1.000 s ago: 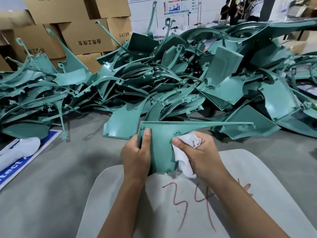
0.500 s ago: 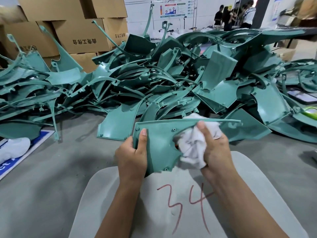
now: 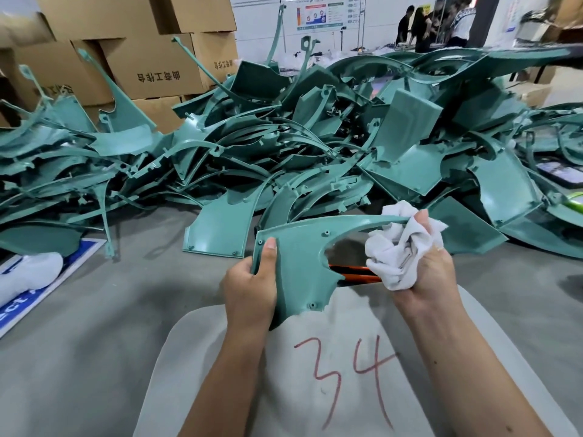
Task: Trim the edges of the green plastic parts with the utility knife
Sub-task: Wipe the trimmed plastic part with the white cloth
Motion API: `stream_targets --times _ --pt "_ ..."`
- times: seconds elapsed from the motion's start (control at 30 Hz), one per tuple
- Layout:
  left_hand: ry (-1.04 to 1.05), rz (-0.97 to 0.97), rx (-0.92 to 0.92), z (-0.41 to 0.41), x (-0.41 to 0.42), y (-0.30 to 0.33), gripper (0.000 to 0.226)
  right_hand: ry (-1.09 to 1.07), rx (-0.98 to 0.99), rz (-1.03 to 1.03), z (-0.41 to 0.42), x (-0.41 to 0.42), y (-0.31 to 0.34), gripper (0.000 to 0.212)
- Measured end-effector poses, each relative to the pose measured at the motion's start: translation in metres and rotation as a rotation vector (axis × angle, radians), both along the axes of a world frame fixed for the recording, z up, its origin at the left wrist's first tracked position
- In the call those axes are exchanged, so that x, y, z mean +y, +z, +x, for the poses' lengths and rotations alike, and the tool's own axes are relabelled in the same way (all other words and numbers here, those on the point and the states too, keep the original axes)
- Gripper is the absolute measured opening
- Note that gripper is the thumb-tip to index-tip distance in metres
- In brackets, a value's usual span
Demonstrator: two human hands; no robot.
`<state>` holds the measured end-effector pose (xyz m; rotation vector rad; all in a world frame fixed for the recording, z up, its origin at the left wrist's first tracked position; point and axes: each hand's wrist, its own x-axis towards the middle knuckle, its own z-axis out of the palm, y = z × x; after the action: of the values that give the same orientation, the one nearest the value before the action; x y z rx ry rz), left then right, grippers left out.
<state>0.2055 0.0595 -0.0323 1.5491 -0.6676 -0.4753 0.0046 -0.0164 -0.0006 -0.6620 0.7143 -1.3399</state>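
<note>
My left hand (image 3: 249, 287) grips the left edge of a green plastic part (image 3: 295, 263), thumb on its front face, and holds it upright above the white board. My right hand (image 3: 424, 266) clutches a crumpled white cloth (image 3: 399, 249) around the part's thin upper arm at the right. An orange and black tool (image 3: 353, 274), likely the utility knife, lies behind the part's cut-out, below the cloth. Its blade is hidden.
A big heap of green plastic parts (image 3: 315, 146) fills the grey floor ahead. Cardboard boxes (image 3: 148, 67) stand at the back left. A white board marked 34 (image 3: 347, 373) lies under my arms. A blue sign (image 3: 47, 279) lies left. People stand far back.
My right hand has slid the cloth up and right along the part, from its middle out to the thin arm. The left hand keeps its grip. The orange tool now shows.
</note>
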Motion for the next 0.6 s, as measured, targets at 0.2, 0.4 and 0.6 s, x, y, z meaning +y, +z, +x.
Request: stream_targets --times 0.2,0.4,0.6 --pt "0.005 -0.046 0.177 0.008 0.002 0.007 0.101 -0.042 0.079 -0.188 -0.001 0.001 0.003 0.024" --pt "0.047 -0.065 0.438 0.005 0.001 0.008 0.064 0.057 0.129 -0.194 0.011 0.022 0.008 0.044" --pt "0.110 -0.059 0.312 -0.029 -0.007 0.003 0.050 0.370 0.127 -0.221 0.056 0.060 -0.003 0.059"
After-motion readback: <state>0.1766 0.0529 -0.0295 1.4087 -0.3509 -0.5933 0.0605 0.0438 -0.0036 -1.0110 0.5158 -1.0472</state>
